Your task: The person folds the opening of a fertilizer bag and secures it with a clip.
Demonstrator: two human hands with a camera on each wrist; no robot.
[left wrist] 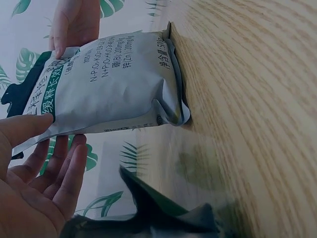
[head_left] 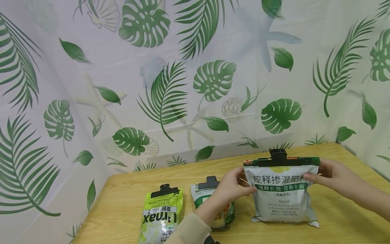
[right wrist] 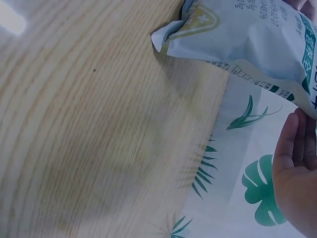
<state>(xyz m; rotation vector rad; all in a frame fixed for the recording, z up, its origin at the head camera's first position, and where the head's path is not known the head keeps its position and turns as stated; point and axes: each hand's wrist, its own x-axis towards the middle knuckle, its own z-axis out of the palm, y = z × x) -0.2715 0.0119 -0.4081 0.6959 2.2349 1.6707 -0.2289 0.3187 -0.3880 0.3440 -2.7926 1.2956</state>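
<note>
A white fertilizer bag stands upright at the right of the table, its folded green-and-black top held by a black clip. My left hand pinches the bag's left edge near the top, thumb in front and fingers behind. On the opposite edge, my right hand grips the upper corner the same way. The left wrist view shows the printed front of the bag between both hands. In the right wrist view, fingers of the right hand lie against the bag's side.
Left of it on the wooden table stand a lime-green bag and a smaller white-and-green bag, partly hidden by my left arm. Each has a black clip on top. A leaf-printed cloth hangs behind the table.
</note>
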